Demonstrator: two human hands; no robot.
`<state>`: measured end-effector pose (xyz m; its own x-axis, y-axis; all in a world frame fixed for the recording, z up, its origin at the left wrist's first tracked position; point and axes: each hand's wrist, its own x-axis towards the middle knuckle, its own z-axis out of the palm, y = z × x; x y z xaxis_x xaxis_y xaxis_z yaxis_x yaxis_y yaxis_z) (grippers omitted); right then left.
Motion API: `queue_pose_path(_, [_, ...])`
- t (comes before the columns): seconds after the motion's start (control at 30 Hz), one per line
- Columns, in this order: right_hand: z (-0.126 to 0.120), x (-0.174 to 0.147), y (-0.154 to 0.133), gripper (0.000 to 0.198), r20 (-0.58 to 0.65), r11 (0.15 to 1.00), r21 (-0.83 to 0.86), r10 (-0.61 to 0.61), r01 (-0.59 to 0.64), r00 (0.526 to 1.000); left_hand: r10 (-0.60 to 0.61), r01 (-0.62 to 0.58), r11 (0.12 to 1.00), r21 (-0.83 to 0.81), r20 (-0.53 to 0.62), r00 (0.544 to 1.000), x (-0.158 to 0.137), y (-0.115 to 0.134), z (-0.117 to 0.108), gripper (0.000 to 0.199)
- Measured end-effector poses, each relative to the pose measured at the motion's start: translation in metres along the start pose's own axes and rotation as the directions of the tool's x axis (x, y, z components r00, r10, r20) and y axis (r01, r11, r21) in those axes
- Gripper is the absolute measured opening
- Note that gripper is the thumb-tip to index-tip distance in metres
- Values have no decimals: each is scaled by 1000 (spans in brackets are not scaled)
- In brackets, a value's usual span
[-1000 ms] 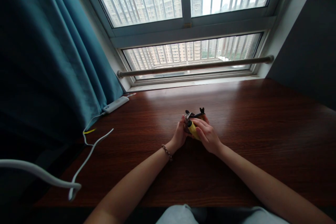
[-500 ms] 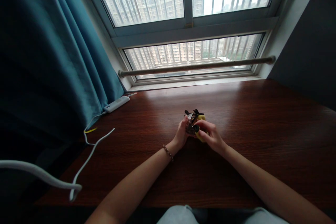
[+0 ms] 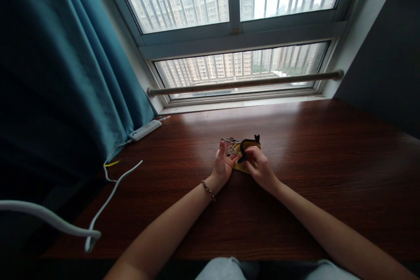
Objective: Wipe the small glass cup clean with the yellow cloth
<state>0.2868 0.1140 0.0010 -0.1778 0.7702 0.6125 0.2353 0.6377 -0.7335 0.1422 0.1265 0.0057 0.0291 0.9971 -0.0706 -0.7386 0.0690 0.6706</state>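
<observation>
Surface: your dark wooden counter (image 3: 328, 175) runs up to a barred window (image 3: 236, 26), with a teal curtain (image 3: 65, 74) at your left.
Edges: a white power strip (image 3: 144, 130) and white cable (image 3: 108, 197) lie far left; the counter to your right is open.
Hands: your left hand (image 3: 222, 167) pinches a glinting metal piece (image 3: 229, 143); your right hand (image 3: 260, 167) is closed on the yellow pouch (image 3: 246, 153).
Pouch: mid-counter between your hands, long axis roughly left-right, its black strap (image 3: 249, 142) pointing toward the window.

Glasses (image 3: 229, 145) left of cloth (image 3: 248, 157) on table (image 3: 328, 162); power strip (image 3: 145, 130) far left.
</observation>
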Motion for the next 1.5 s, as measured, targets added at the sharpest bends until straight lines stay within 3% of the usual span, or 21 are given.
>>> queue_pose_path(0.07, [1, -1, 1, 13, -8, 1000, 0, -6, 6, 1000, -13, 11, 999, 37, 65, 998, 1, -1, -1, 56])
queue_pose_path(0.17, [0, -2, 3, 14, -134, 999, -2, 46, -47, 990, -20, 3, 993, 120, 144, 989, -1, -3, -1, 52])
queue_pose_path(0.27, [-2, -2, 5, 18, -239, 996, 21, 87, -84, 967, -46, 21, 986, 168, 146, 988, -5, -4, 1, 56])
queue_pose_path(0.4, [-4, -1, 5, 15, -271, 998, 7, 66, -66, 960, -119, 76, 959, 272, 144, 982, -7, -5, 1, 63])
queue_pose_path(0.5, [-5, 1, 5, 15, -232, 998, 44, 53, -44, 971, -162, 108, 933, 342, 133, 978, -7, -5, -1, 66])
queue_pose_path(0.63, [-5, 2, 4, 22, -144, 991, 133, 27, -7, 989, -188, 126, 942, 312, 176, 966, -9, -4, 1, 71])
queue_pose_path(0.83, [-4, 2, 0, 35, -90, 984, 177, -16, 32, 996, -198, 124, 953, 277, 260, 945, -9, -2, 1, 53])
queue_pose_path(1.07, [-6, 3, -7, 35, 5, 982, 125, -143, 141, 990, -248, 204, 957, 205, 223, 943, 2, -7, -11, 59])
queue_pose_path(1.27, [-6, 3, -10, 23, 102, 973, 143, -195, 180, 975, -267, 239, 954, 181, 152, 952, -2, -2, -4, 58])
queue_pose_path(1.5, [-5, 0, -12, 24, 177, 983, 101, -171, 155, 969, -254, 236, 960, 152, 110, 961, 0, 0, -5, 56])
